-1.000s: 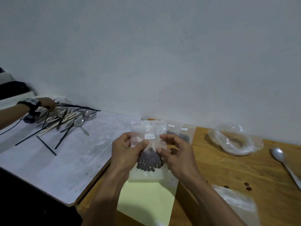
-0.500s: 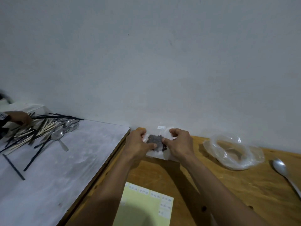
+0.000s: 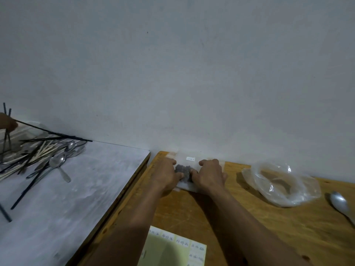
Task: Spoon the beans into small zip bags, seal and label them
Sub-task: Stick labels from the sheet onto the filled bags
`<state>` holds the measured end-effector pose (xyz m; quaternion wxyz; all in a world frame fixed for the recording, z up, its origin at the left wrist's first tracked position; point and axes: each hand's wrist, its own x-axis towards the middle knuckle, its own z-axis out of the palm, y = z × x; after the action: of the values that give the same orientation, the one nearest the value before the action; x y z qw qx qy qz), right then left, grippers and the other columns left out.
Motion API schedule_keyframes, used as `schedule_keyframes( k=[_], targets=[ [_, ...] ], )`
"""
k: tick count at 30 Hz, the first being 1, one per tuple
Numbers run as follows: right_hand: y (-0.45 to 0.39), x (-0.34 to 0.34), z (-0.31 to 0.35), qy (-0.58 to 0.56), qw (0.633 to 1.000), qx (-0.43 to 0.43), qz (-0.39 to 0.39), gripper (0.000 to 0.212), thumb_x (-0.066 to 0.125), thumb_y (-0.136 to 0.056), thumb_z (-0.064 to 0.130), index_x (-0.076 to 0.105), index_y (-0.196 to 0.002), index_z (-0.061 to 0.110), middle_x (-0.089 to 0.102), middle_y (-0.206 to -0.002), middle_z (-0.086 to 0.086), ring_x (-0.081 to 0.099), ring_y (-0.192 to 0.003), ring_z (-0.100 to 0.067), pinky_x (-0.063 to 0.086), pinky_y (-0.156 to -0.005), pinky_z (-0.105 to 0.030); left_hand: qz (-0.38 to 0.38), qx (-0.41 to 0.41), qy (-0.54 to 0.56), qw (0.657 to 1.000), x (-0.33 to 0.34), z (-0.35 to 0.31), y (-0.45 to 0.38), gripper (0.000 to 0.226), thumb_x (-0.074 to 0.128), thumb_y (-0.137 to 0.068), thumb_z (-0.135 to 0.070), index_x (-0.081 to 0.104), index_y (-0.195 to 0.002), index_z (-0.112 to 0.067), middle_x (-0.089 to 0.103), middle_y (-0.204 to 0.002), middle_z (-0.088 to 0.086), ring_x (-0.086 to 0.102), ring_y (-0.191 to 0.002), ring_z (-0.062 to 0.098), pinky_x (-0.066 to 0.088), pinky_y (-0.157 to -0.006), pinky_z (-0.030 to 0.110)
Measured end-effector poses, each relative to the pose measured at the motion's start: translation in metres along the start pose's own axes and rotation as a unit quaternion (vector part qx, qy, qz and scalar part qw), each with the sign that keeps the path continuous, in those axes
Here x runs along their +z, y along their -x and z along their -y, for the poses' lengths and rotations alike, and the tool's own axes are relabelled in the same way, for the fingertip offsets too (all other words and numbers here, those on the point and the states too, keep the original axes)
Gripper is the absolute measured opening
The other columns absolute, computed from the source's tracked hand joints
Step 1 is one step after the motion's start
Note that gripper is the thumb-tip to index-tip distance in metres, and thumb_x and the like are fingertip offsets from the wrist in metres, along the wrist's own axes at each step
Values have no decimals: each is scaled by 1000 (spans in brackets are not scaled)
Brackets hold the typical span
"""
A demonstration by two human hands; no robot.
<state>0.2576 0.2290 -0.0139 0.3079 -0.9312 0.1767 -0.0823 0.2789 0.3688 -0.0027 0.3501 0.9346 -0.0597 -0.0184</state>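
Both hands rest on a small zip bag [image 3: 187,186] that lies flat on the wooden table [image 3: 240,217], at its far edge against the grey wall [image 3: 172,64]. The left hand [image 3: 166,174] covers the bag's left side, and the right hand [image 3: 210,174] covers its right side. The fingers of each hand curl over the plastic, and the thumbs point inward toward the dark beans [image 3: 183,168] heaped inside the bag between the two hands. Whether the fingers pinch the bag or only press it down cannot be determined. A small white label [image 3: 190,158] sits on the bag near its far edge, just beyond the beans.

To the right, well apart from the hands, a larger clear plastic bag [image 3: 282,186] lies crumpled and open on the table. A metal spoon [image 3: 341,204] lies beside it near the right edge of the view.

At the near edge of the table, between the forearms, lies a pale yellow sheet [image 3: 169,252] carrying rows of small labels with writing on them.

To the left, a white-topped table [image 3: 76,189] adjoins the wooden table. It carries a pile of cutlery and chopsticks [image 3: 44,154], including spoons, forks and black sticks. Another person's hand [image 3: 6,121] appears at the far left edge, at the black sticks.
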Motion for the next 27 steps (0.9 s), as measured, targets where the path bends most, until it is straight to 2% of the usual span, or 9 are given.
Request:
schedule_keyframes(
  k=[5, 8, 10, 14, 17, 20, 23, 25, 27],
  targets=[
    [14, -8, -8, -21, 1000, -17, -16, 46, 62, -94, 38, 57, -137, 22, 47, -140, -7, 45, -130, -27, 32, -109, -48, -61, 10, 39, 997, -2, 2, 16, 57, 69, -95, -31, 49, -146, -14, 51, -150, 9, 52, -132, 27, 49, -106, 43],
    [34, -19, -13, -67, 997, -23, -22, 44, 66, -92, 38, 61, -133, 23, 54, -137, -5, 51, -126, -26, 41, -108, -50, -73, 26, 59, 995, -7, -3, 41, 55, 69, -94, -32, 52, -144, -15, 53, -146, 8, 53, -130, 26, 51, -105, 44],
    [54, -32, -18, -88, 995, -37, -24, 42, 68, -91, 38, 63, -130, 23, 58, -135, -5, 56, -122, -24, 49, -102, -50, -72, 48, 60, 994, -12, -8, 61, 54, 70, -94, -34, 54, -142, -16, 55, -145, 7, 53, -130, 23, 49, -104, 39],
    [100, -69, -40, -105, 992, -66, -8, 40, 68, -93, 35, 63, -129, 21, 61, -128, -1, 62, -108, -18, 56, -87, -36, -61, 76, 65, 993, -13, -22, 106, 54, 72, -92, -36, 57, -139, -17, 60, -139, 0, 55, -116, 9, 45, -92, 25],
    [134, -103, -63, -106, 991, -76, 21, 35, 69, -92, 32, 65, -125, 22, 65, -117, 5, 62, -93, -8, 49, -72, -22, -27, 78, 99, 992, -4, -35, 142, 50, 76, -89, -34, 62, -134, -17, 65, -129, -3, 57, -108, 5, 49, -90, 25],
    [164, -129, -90, -110, 992, -60, 22, 28, 74, -88, 32, 71, -114, 23, 67, -95, 11, 62, -78, -4, 46, -62, -15, 7, 93, 103, 990, 11, -47, 173, 43, 77, -86, -36, 68, -124, -18, 68, -110, -8, 63, -97, 2, 54, -85, 26],
    [185, -145, -123, -53, 998, -41, 18, 31, 79, -83, 35, 73, -111, 24, 69, -92, 12, 63, -78, -2, 51, -70, -19, 48, 109, 93, 988, 32, -57, 198, 40, 78, -85, -38, 69, -121, -23, 68, -102, -9, 65, -91, 1, 58, -84, 29],
    [197, -152, -144, -7, 999, -12, 40, 37, 79, -82, 36, 71, -117, 25, 71, -107, 8, 63, -92, -5, 55, -83, -28, 84, 127, 42, 987, 49, -64, 211, 42, 76, -85, -41, 66, -124, -28, 66, -109, -8, 62, -97, 1, 54, -86, 24],
    [208, -153, -159, 12, 997, 23, 71, 43, 78, -83, 37, 67, -122, 23, 67, -118, 4, 61, -102, -10, 55, -89, -33, 105, 157, -17, 982, 65, -70, 218, 40, 73, -86, -43, 65, -123, -28, 60, -115, -6, 59, -102, 7, 51, -91, 27]
  ],
)
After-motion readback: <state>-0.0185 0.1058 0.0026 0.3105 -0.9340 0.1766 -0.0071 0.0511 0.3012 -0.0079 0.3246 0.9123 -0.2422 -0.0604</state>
